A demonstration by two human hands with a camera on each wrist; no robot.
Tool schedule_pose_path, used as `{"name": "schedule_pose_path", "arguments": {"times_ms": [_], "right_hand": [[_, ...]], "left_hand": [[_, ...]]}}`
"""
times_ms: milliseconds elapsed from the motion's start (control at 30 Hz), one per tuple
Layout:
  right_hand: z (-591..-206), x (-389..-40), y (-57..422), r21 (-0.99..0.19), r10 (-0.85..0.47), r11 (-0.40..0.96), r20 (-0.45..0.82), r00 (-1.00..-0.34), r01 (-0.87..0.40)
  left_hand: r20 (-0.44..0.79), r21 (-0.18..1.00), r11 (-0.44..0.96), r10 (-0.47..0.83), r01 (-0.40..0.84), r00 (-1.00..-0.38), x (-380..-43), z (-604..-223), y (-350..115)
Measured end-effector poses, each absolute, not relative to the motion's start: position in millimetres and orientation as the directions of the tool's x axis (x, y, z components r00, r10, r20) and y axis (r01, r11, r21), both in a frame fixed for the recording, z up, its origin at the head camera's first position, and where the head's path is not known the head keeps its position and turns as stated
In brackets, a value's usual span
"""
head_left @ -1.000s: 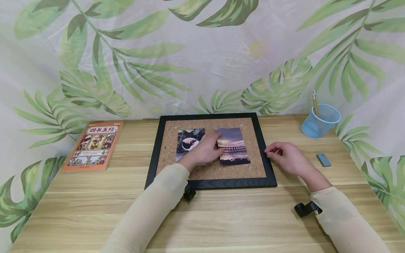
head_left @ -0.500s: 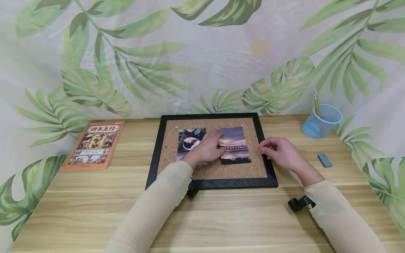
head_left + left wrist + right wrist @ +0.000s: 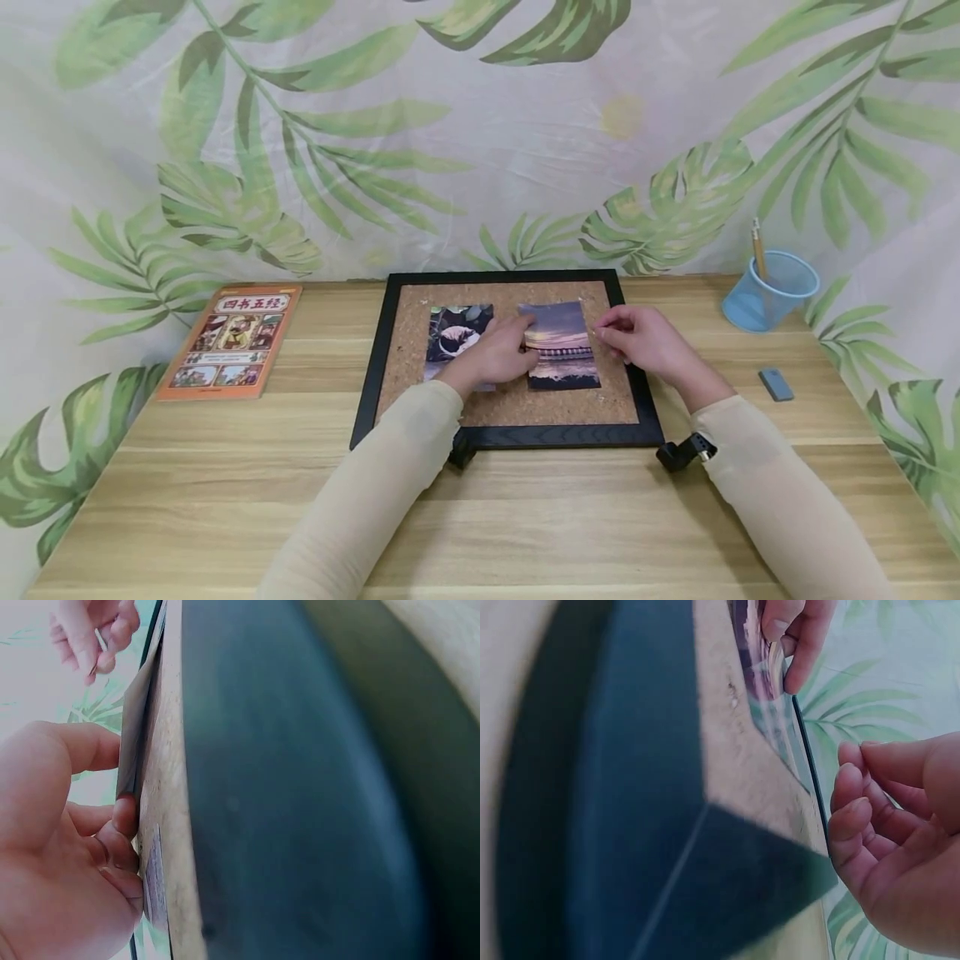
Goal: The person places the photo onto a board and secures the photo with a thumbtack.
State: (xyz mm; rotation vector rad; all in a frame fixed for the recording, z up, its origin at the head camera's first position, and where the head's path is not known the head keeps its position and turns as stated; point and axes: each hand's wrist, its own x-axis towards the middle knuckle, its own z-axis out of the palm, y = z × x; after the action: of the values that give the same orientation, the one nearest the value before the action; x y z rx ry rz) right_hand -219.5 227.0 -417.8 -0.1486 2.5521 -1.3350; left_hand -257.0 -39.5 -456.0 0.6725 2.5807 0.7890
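Observation:
In the head view my left hand (image 3: 497, 354) reaches across a cat photo (image 3: 448, 333), partly covering it. Its thumb and index finger press the left side of a sunset photo (image 3: 562, 348) on a black-framed cork board (image 3: 495, 413). The left wrist view catches the sunset photo (image 3: 135, 724) edge-on, its near edge raised a little from the cork. Just right of that photo, my right hand (image 3: 645, 342) pinches a tiny pin (image 3: 593, 332) between thumb and index fingertip. The right wrist view has the right hand (image 3: 900, 825) beside the frame, the pin hidden by its fingertips.
An orange book (image 3: 232, 342) lies left of the board. To the right are a blue mesh cup (image 3: 768, 292) with a pencil (image 3: 759, 252) and a blue-grey eraser (image 3: 776, 384). A leaf-patterned curtain (image 3: 420, 167) hangs behind the wooden table (image 3: 540, 525).
My right hand has moved left and slightly up, from the board's right frame to beside the sunset photo. The left hand stays on the photo. The view has shifted slightly.

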Motion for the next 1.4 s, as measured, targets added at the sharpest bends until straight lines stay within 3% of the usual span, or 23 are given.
{"name": "schedule_pose_path", "arguments": {"times_ms": [567,967,1200,1400], "right_hand": [[-420.7,-266.3,192.4,-0.848,-0.213,0.526,-0.208,-0.955,0.068],[-423.6,-287.8,176.2,-0.774,-0.246,0.633,-0.174,-0.954,-0.022],[-425.7,-298.2,168.1,-0.703,-0.256,0.708,-0.169,-0.952,-0.066],[-425.1,-302.3,159.9,-0.669,-0.254,0.739,-0.171,-0.952,-0.077]], "left_hand": [[-0.202,0.573,0.745,0.532,0.341,-0.822,-245.5,-434.5,-35.7],[-0.21,0.625,0.718,0.534,0.308,-0.819,-252.7,-446.2,-36.0],[-0.198,0.597,0.732,0.532,0.329,-0.823,-257.5,-456.4,-37.3],[-0.22,0.601,0.736,0.527,0.312,-0.821,-245.9,-437.9,-40.5]]}}
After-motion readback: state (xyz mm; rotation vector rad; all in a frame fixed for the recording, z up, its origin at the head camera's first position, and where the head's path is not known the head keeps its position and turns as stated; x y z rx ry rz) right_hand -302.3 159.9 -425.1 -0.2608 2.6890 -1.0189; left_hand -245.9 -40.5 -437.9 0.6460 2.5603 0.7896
